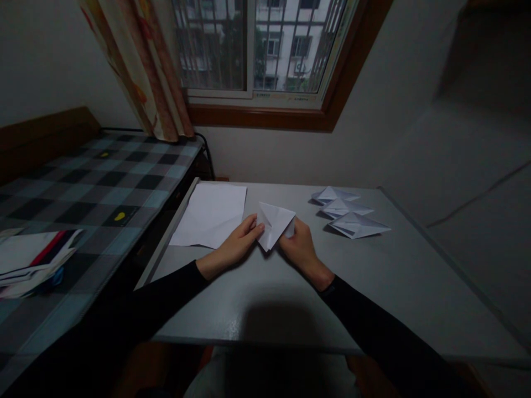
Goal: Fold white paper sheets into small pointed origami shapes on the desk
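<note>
Both of my hands hold a partly folded white paper piece [272, 222] just above the grey table [265, 298]. My left hand [236, 244] pinches its left edge with fingers closed. My right hand [299, 246] grips its right side, fingers curled round the paper. A stack of flat white sheets [211, 214] lies left of the hands. Three finished folded paper shapes [346, 211] sit in a row at the right rear of the table.
A bed with a checked cover [95, 182] runs along the left, with papers and a booklet [33, 257] on it. A window [257, 50] and a curtain [141, 66] are behind the table. A wall stands to the right.
</note>
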Available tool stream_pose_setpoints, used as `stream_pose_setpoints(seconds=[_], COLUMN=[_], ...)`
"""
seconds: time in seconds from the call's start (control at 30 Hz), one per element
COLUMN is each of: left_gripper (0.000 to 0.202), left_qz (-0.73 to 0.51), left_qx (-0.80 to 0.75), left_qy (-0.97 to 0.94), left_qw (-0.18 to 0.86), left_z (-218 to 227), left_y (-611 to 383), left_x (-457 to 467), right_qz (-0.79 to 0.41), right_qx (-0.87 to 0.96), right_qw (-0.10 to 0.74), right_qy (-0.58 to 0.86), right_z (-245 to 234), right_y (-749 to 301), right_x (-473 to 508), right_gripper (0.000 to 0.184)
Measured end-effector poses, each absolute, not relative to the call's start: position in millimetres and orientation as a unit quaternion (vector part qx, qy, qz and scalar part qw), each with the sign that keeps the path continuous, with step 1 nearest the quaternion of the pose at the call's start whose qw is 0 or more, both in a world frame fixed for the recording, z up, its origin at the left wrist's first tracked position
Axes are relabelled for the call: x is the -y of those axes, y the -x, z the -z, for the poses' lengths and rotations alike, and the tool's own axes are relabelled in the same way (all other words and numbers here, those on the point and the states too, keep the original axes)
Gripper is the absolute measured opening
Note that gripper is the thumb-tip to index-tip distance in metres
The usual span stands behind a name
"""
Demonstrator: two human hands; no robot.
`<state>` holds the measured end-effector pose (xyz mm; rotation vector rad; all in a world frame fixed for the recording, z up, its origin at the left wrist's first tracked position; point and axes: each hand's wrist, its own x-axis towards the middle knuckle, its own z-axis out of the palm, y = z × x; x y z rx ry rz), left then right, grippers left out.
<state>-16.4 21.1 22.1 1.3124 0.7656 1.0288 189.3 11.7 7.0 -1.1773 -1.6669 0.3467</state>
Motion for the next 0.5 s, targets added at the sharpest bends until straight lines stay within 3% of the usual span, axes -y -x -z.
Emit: stream_pose_setpoints(seconds=[0.13, 0.3, 0.5], left_gripper=[0.048, 0.064, 0.056], left_qz=[-0.409, -0.391, -0.363], left_qx=[-0.321, -0.300, -0.366], left_qy=[-0.608, -0.573, -0.531], left_qw=[0.600, 0.655, 0.673], left_z=[-20, -15, -19], left_y=[18, 19, 22], left_x=[-20, -24, -24], right_qz=[-0.065, 0.008, 0.007], right_qx=[0.702, 0.760, 0.819], right_qw=[0.499, 0.454, 0.385], right_qy=[0.504, 0.465, 0.426], right_z=[-9, -14, -19], right_y=[-194, -198, -196], right_x=[-13, -8, -7], right_gripper=[0.009, 0.035, 0.060])
